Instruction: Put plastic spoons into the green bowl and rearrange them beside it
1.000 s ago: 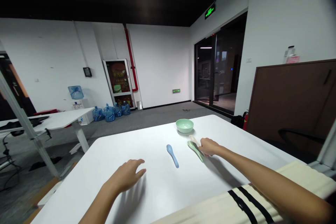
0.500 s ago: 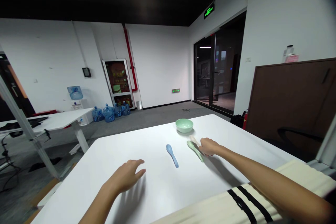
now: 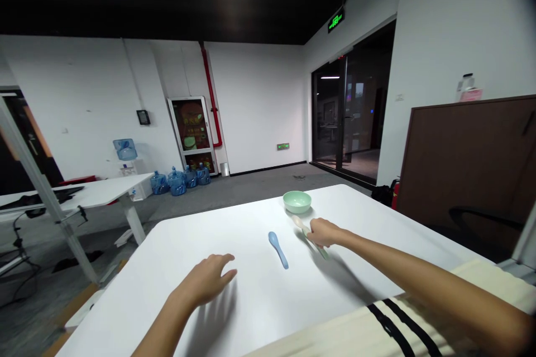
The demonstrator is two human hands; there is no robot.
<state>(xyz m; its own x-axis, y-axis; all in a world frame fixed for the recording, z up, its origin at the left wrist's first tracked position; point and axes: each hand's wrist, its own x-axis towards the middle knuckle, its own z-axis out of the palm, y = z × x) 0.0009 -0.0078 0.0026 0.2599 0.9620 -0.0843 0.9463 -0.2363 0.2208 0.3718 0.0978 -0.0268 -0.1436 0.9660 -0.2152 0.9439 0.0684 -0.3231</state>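
My right hand (image 3: 323,232) is closed on a cream spoon (image 3: 298,222) and holds it just above a green spoon (image 3: 321,251) that lies on the white table (image 3: 234,312). The cream spoon's bowl points toward a mint green bowl (image 3: 297,201) standing a little farther back. A blue spoon (image 3: 278,249) lies on the table between my hands. My left hand (image 3: 208,281) rests flat on the table with its fingers stretched out and holds nothing.
A cream cloth with black stripes (image 3: 402,323) lies at the near right corner. A brown cabinet (image 3: 469,156) stands to the right. Another white desk (image 3: 84,192) and several blue water jugs (image 3: 178,179) are at the back left.
My right hand has lifted the cream spoon off the table and shifted it slightly left, toward the bowl. The green spoon stays on the table. My left hand has hardly moved.
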